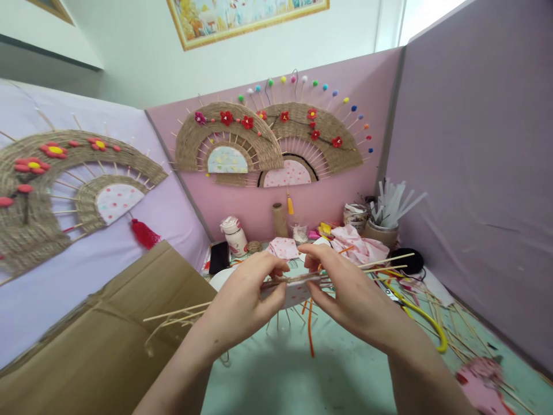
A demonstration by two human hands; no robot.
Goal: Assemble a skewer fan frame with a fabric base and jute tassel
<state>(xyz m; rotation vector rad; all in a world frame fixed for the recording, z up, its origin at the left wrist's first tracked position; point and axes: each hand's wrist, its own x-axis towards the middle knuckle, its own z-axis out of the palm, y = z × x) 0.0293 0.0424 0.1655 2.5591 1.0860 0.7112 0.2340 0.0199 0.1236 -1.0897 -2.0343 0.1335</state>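
Note:
Between my two hands, above the green table, is a small fan frame [297, 293] of dotted fabric and thin sticks, seen nearly edge-on. My left hand [250, 291] pinches its left part, thumb below and fingers above. On the right side, my right hand [341, 288] holds it the same way. Pale sticks [177, 311] stick out past both hands, and others fan downward beneath. Brown twine runs along the upper edge, with a loose end hanging at the left. An orange strip [310, 334] dangles below the frame.
Yellow-handled scissors [425, 320] and scattered sticks lie at the right. A cardboard sheet [99, 328] stands at the left. Behind are a phone [219, 257], a bottle [234, 236], a cardboard tube [280, 220] and a pot of white strips [382, 230]. Finished fans [228, 115] hang on the partitions.

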